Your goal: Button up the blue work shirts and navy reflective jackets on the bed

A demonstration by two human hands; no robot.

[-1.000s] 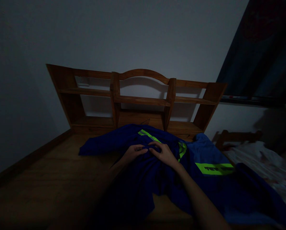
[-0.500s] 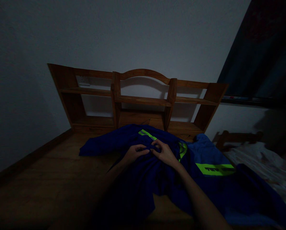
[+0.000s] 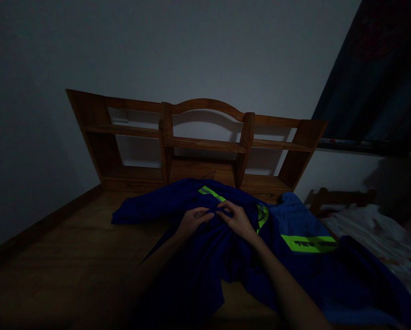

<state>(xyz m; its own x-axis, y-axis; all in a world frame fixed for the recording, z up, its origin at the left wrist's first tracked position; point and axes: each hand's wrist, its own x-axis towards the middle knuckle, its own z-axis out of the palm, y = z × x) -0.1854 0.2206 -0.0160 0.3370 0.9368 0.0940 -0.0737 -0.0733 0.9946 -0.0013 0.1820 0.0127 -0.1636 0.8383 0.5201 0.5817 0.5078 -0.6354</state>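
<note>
A dark blue work garment (image 3: pixel 198 256) with bright yellow-green reflective stripes lies crumpled on a wooden bed platform (image 3: pixel 71 256). My left hand (image 3: pixel 192 221) and my right hand (image 3: pixel 237 219) meet near the middle of it, fingertips almost touching. Both have their fingers curled and pinched into the blue cloth at the same spot. A yellow-green patch (image 3: pixel 310 243) with dark lettering shows on the cloth to the right of my right forearm.
A wooden headboard with open shelves (image 3: pixel 198 144) stands against the pale wall behind the garment. A low wooden rail (image 3: pixel 36 227) runs along the platform's left side. White crumpled bedding (image 3: pixel 374 229) lies at the right, under a dark curtain. The room is dim.
Both hands stay pinched on the cloth at the same spot, with only small finger movements. The garment has barely shifted.
</note>
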